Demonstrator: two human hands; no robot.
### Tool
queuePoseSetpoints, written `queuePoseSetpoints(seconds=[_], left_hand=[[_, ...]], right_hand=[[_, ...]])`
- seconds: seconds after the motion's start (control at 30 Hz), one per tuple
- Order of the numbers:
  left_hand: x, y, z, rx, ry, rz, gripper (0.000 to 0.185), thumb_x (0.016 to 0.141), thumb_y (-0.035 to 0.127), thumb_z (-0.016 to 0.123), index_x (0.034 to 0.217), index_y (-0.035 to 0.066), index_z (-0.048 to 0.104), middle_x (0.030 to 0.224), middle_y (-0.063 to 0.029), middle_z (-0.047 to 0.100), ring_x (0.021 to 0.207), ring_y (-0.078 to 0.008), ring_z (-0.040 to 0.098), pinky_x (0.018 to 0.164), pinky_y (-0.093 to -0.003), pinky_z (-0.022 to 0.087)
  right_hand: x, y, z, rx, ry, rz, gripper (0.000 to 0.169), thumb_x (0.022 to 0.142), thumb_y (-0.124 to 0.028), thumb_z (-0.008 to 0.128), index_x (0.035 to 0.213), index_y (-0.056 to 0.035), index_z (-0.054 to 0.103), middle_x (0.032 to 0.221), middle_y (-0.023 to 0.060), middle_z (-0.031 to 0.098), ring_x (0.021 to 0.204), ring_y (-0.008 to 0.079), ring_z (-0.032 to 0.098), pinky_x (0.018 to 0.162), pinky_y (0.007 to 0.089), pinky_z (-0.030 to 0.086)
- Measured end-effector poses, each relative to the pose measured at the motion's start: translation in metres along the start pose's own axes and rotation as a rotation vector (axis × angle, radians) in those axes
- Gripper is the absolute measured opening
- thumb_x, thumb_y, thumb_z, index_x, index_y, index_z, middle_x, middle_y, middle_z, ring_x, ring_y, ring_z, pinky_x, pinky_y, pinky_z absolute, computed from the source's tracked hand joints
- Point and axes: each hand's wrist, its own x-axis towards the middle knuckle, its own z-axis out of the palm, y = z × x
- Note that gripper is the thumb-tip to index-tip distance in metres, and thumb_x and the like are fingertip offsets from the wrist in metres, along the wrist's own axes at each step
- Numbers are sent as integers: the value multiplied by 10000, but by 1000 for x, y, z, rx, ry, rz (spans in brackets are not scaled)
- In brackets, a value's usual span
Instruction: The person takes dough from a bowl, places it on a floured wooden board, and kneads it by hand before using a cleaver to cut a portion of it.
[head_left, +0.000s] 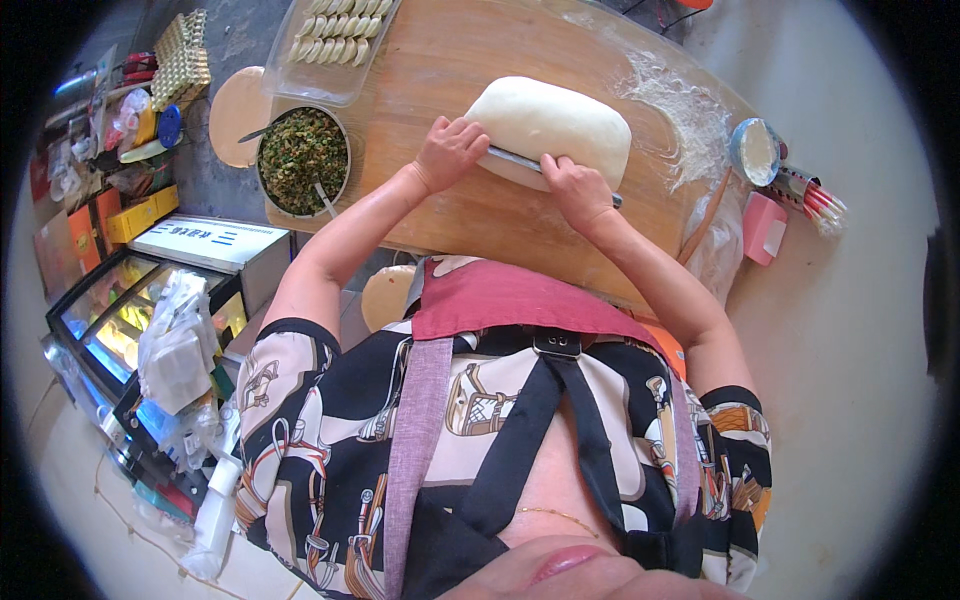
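Observation:
A large, smooth block of white dough (551, 124) lies on the wooden board (420, 217). Along its near side runs a narrow metal tool (514, 157), which looks like a knife seen from its spine. My left hand (451, 154) has its fingers on the tool's left end, at the dough's edge. Around its right part my right hand (577, 189) is closed, with a dark tip of the handle showing past the palm. How deep the tool sits in the dough cannot be seen.
Chopped green filling fills a metal bowl (348, 161) at the left, with spoons in it. Behind it stands a clear tray (322, 88) of dumplings. Loose flour (694, 124), a flour bowl (755, 152), a rolling pin (705, 217) and a plastic bag (716, 255) are at the right.

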Motion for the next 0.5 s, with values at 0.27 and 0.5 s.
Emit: queuePoseSetpoints(seconds=[0.27, 0.5], left_hand=[[-7, -15, 0, -70, -61, -5, 161, 782, 117, 617, 916, 117, 528, 920, -40, 542, 897, -230, 580, 772, -369, 447], [12, 33, -34, -222, 21, -158, 429, 848, 324, 721, 1168, 96, 549, 1244, -120, 567, 1184, -328, 544, 1002, -484, 408]], right_hand=[[18, -10, -13, 49, -225, 57, 117, 905, -78, 604, 1003, -40, 552, 902, 187, 712, 832, 325, 745, 697, 415, 600], [7, -21, -68, -10, -379, 112, 147, 915, -69, 604, 1042, -12, 557, 929, 195, 727, 895, 331, 743, 733, 432, 599]])
